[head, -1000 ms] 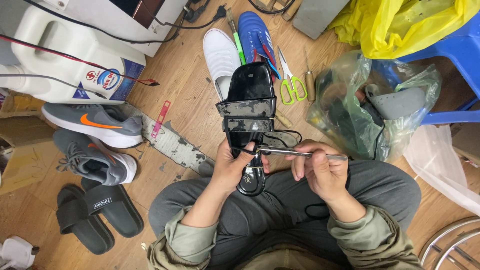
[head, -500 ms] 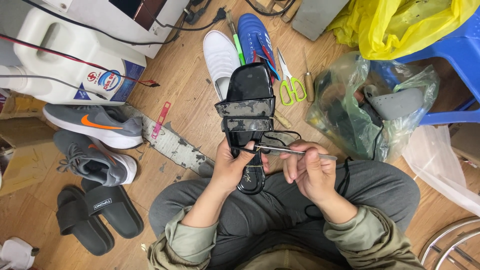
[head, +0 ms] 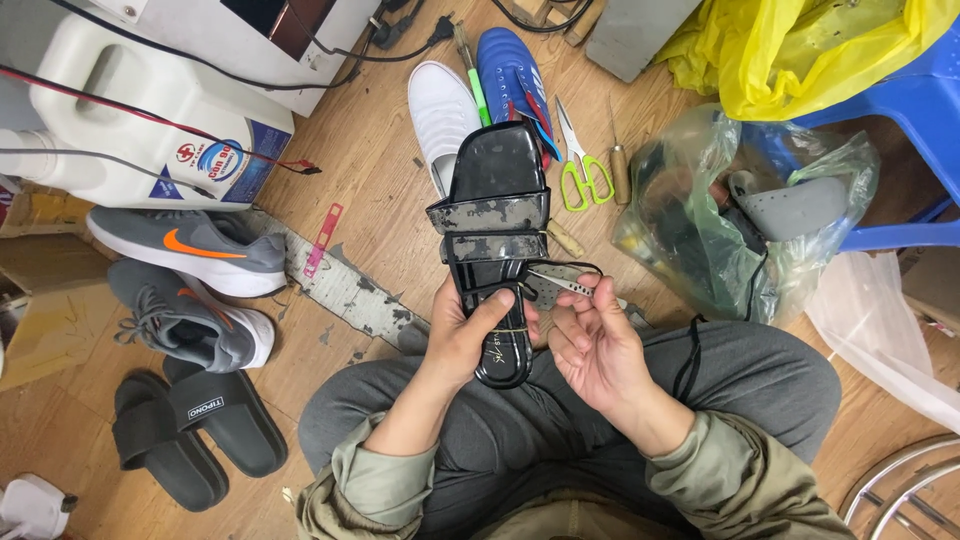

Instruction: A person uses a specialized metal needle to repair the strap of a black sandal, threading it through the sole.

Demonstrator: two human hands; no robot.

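Left hand (head: 470,335) gripped my sandal (head: 495,250) mid-frame; right hand (head: 590,345), earlier pulling thread rightward, had returned, pinching the perforated strap (head: 560,282).

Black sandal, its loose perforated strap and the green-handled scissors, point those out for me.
black sandal (head: 497,165): head view, on the bare toe end of the footbed.
perforated strap (head: 560,283): head view, on the strip's middle, before the right hand's fingers.
green-handled scissors (head: 583,180): head view, on the green handle loops.

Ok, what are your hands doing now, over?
Left hand grips black sandal at heel. Right hand pinches its perforated strap. Nothing in the way.
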